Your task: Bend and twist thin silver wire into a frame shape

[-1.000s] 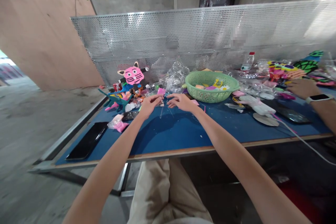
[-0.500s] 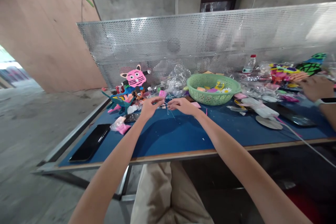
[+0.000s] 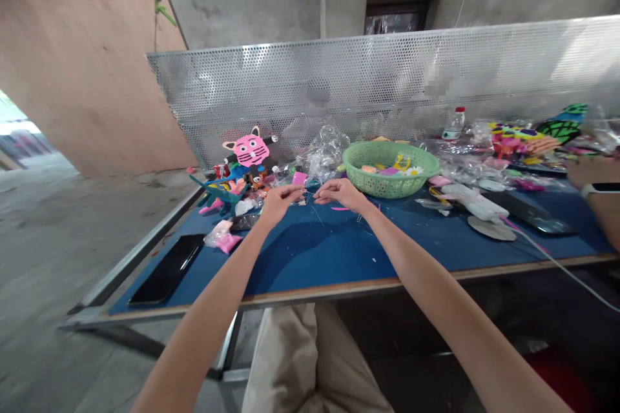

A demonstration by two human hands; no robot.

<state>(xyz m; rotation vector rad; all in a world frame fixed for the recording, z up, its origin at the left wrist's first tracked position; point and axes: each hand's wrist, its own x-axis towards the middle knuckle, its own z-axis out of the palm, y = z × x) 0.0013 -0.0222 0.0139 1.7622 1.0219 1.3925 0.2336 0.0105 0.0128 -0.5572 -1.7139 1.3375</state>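
The thing at which the two hands work is a very thin strand (image 3: 317,213), and it is above the middle of the blue table (image 3: 310,261), farther from the front edge than from the back one. It looks pale, almost silvery, with a little shine. Between the fingertips it makes a small tangle with fine ends, and one end goes down, slightly slanting, toward the blue surface. It is too fine and too blurred to tell if it is thread or wire, or if there are more than one.

The left hand (image 3: 279,202) has the thumb and the forefinger pressed together, and in this pinch it has hold of the strand. The right hand (image 3: 339,193) is just beside, with its fingers bent and the tips near together at the other side of the strand; I cannot tell whether it grips it.

Behind the left fingertips there is a small pink block (image 3: 299,178). A narrow pink strip (image 3: 341,209) lies under the right hand. The green basket (image 3: 390,189), with pierced wall, stands toward the back edge, right of the hands. Near the left front corner lies a dark phone (image 3: 167,269), and a pink cat figure (image 3: 250,151) is toward the left back corner.
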